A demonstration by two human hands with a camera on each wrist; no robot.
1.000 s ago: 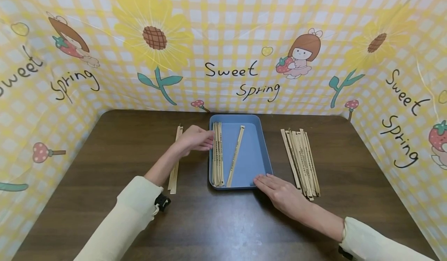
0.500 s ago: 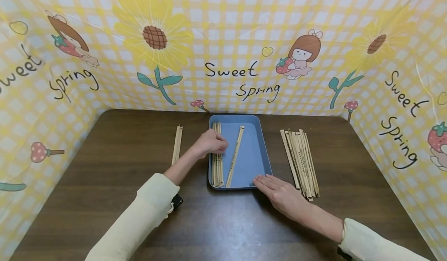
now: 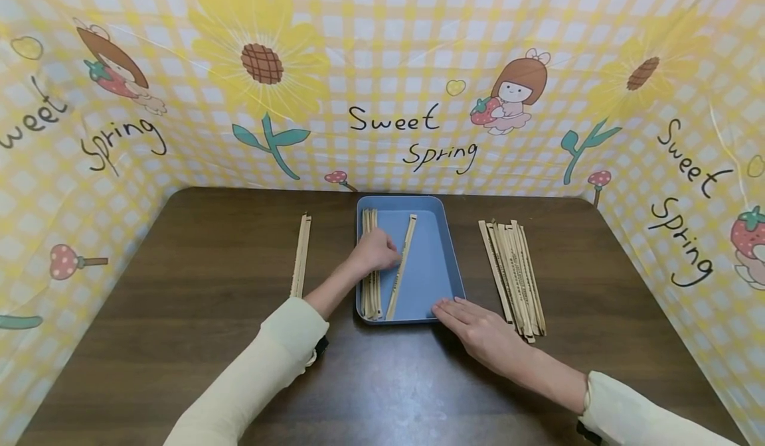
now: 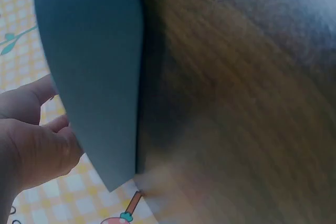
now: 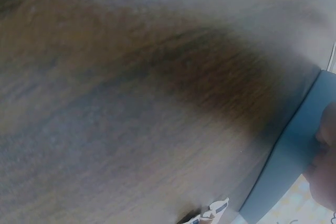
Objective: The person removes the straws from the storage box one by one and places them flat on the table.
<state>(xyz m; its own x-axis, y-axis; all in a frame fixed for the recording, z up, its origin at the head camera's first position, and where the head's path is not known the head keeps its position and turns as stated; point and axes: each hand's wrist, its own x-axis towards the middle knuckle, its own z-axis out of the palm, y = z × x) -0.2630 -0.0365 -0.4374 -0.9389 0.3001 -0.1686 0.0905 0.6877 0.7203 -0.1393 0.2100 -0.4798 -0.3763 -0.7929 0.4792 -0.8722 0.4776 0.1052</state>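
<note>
My left hand (image 3: 375, 249) reaches over the left wall of the blue tray (image 3: 451, 267), its fingertips right at a single slim paper-wrapped stick (image 3: 408, 237) lying slanted in the tray. Beneath the hand, a row of similar wrapped sticks (image 3: 372, 297) lines the tray's left side. In the left wrist view, the tray's outer wall (image 4: 100, 77) hides the fingertips of that hand (image 4: 42, 145). My right hand (image 3: 481, 330) lies with straight fingers against the tray's near right corner; in the right wrist view, part of it (image 5: 323, 166) shows beside the tray wall (image 5: 283, 166).
On the brown table (image 3: 382, 379), a pile of wrapped sticks (image 3: 514, 277) lies right of the tray. A few more sticks (image 3: 301, 253) lie left of it, partly behind the left forearm. A yellow checked cloth (image 3: 382, 48) rises around the table's back and sides.
My left hand has moved right, from the tray's left edge across the row of sticks to the single slanted stick. The right hand has stayed at the corner.
</note>
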